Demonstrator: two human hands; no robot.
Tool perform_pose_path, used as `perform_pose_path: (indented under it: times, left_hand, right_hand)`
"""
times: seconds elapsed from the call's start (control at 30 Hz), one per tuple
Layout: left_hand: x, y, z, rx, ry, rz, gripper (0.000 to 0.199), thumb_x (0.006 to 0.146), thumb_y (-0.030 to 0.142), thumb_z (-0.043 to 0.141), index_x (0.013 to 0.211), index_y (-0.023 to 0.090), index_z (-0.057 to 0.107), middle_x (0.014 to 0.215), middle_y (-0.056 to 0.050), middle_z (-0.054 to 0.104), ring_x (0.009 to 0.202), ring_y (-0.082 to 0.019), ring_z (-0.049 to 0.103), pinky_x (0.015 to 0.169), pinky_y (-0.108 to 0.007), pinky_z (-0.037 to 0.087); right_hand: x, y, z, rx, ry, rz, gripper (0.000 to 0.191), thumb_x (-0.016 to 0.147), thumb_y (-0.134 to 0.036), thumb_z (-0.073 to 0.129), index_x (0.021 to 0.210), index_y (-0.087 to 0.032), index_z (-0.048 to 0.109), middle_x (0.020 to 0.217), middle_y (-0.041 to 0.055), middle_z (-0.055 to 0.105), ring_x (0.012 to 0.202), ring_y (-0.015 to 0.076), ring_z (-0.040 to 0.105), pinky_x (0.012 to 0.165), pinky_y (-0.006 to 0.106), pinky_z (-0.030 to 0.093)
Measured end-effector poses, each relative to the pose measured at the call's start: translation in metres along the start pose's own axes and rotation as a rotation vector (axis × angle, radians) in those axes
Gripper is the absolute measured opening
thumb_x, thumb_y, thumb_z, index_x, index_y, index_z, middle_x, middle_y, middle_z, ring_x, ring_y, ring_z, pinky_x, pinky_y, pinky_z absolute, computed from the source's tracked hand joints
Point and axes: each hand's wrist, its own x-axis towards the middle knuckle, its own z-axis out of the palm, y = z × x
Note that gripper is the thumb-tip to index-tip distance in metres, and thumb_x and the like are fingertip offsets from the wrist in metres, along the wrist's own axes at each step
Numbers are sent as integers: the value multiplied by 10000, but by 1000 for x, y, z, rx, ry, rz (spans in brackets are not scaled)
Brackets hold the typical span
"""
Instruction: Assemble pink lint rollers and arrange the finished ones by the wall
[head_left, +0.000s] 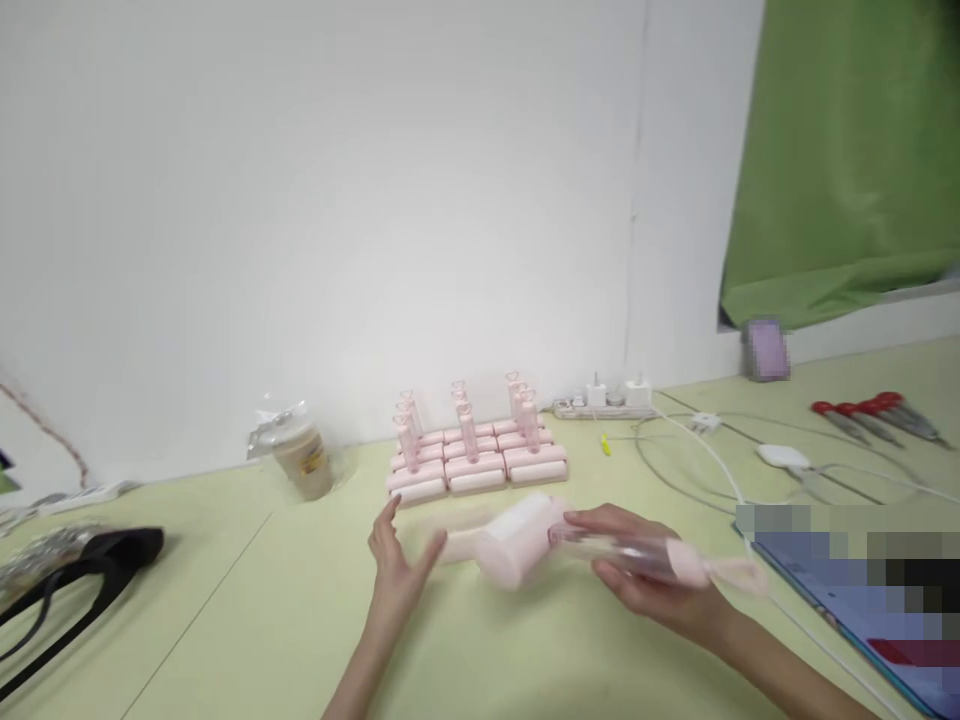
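My right hand (652, 575) is wrapped round the clear and pink handle of a lint roller (517, 545), whose white roll and pink cover point left and look blurred. My left hand (401, 560) has its thumb and fingers spread beside the roller's left end, where a pale pink part (459, 545) lies near the thumb; whether they touch is unclear. Behind both hands, several pink and white lint rollers (476, 472) lie in rows against the wall, with handles standing upright.
A wrapped drink cup (306, 465) stands left of the rows. A power strip (607, 408) and white cables are behind at the right. Red-handled tools (862, 412) and a tablet (847, 630) lie right; a black strap (112, 570) lies left.
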Motion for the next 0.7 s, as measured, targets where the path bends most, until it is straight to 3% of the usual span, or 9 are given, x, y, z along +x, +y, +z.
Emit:
perform_pose_path:
  times: [0.07, 0.13, 0.2, 0.27, 0.37, 0.47, 0.53, 0.6, 0.7]
  left_hand:
    - [-8, 10, 4, -188, -96, -63, 702, 666, 675, 434, 1157, 176, 377, 1156, -144, 488, 1115, -294, 424, 957, -449, 301]
    - [-20, 16, 10, -279, -296, -147, 720, 645, 759, 352, 1007, 158, 512, 907, -124, 608, 891, -275, 567, 804, -421, 426]
    - [-33, 18, 14, -430, -614, -278, 714, 578, 779, 436, 907, 156, 554, 810, -105, 629, 768, -254, 600, 688, -379, 464]
    - [-42, 17, 17, -598, -798, -407, 610, 536, 662, 624, 885, 172, 525, 785, -75, 632, 705, -219, 602, 633, -335, 465]
    - [-47, 15, 20, -678, -768, -479, 465, 597, 410, 716, 912, 187, 457, 793, -55, 635, 658, -176, 593, 632, -317, 460]
    - [-50, 15, 24, -503, -714, -364, 397, 663, 326, 680, 958, 174, 462, 878, -60, 607, 789, -189, 579, 723, -323, 441]
    - [-54, 14, 30, -367, -671, -300, 377, 685, 306, 657, 988, 178, 472, 891, -39, 580, 850, -191, 555, 762, -315, 421]
    - [-61, 12, 37, -315, -667, -304, 356, 701, 305, 631, 995, 189, 469, 878, -25, 566, 843, -192, 549, 762, -321, 418]
    - [-69, 9, 45, -347, -679, -331, 332, 698, 298, 623, 971, 195, 465, 851, -14, 556, 813, -184, 547, 748, -318, 419]
  right_hand:
    - [-7, -9, 7, -104, -142, -261, 451, 759, -201, 549, 1196, -257, 454, 1023, 42, 663, 733, 159, 649, 529, 241, 447]
    - [-13, -18, 12, -183, -260, -428, 583, 773, -179, 558, 1293, -250, 305, 1101, 61, 626, 603, 120, 629, 431, 245, 368]
    - [-16, -25, 16, -194, -366, -498, 596, 802, -198, 535, 1317, -203, 235, 1112, 90, 616, 522, 108, 589, 398, 259, 327]
    - [-14, -26, 18, -212, -458, -494, 491, 832, -164, 463, 1291, -192, 289, 1095, 91, 626, 527, 111, 581, 412, 258, 340]
    - [-6, -14, 11, -210, -433, -285, 367, 835, -115, 371, 1167, -232, 476, 1026, 75, 623, 579, 120, 588, 467, 241, 397]
    - [4, 1, -5, 31, -59, 158, 303, 857, -205, 360, 1102, -251, 532, 850, 51, 600, 679, 162, 589, 537, 258, 438]
    - [9, 5, -13, 216, 155, 364, 272, 858, -278, 369, 1040, -234, 565, 708, 30, 566, 662, 176, 561, 547, 272, 434]
    - [10, 1, -13, 344, 187, 474, 307, 864, -365, 347, 908, -214, 610, 525, -3, 480, 472, 146, 470, 431, 256, 381]
    - [5, -12, -1, 426, 83, 528, 427, 866, -475, 330, 719, -201, 623, 430, -15, 442, 329, 106, 371, 323, 234, 304]
